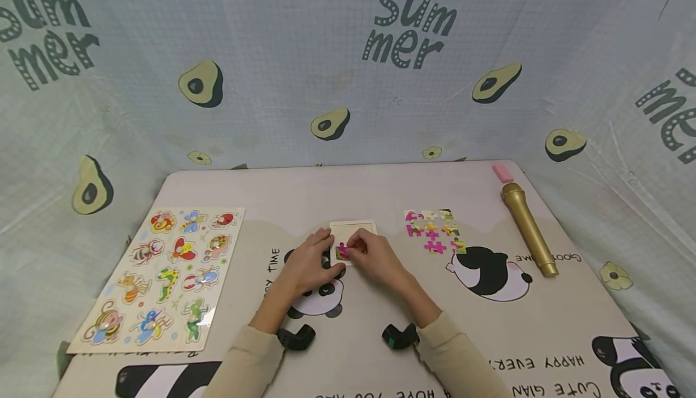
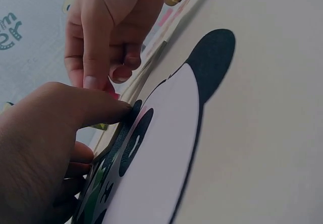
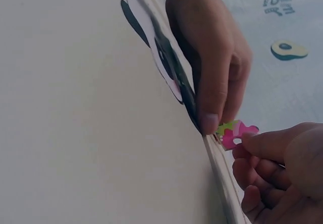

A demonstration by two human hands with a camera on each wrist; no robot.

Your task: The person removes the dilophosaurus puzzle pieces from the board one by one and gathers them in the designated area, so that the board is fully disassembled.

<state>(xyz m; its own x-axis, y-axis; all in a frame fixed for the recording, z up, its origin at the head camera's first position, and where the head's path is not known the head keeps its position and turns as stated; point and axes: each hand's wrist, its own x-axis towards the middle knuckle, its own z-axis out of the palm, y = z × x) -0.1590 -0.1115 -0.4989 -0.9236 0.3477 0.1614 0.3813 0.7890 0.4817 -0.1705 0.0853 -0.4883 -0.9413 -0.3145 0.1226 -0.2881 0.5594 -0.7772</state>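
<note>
In the head view, a small pale puzzle tray point(image 1: 353, 227) lies at the middle of the table. My right hand point(image 1: 377, 259) pinches a pink and green jigsaw piece point(image 3: 235, 134) between thumb and fingers, over the tray's near left corner. My left hand point(image 1: 306, 265) rests along the tray's left side with its fingers fairly straight, the thumb touching the near edge by that corner. Several loose pink, yellow and green jigsaw pieces point(image 1: 432, 232) lie in rows right of the tray. Whether the pinched piece is fully seated cannot be seen.
A board of insect pictures point(image 1: 163, 277) lies at the left. On the right are a gold microphone-shaped object point(image 1: 528, 229) and a pink block point(image 1: 502, 173). The panda-print tabletop point(image 1: 348, 195) meets an avocado-patterned curtain point(image 1: 283, 72) at the back and sides.
</note>
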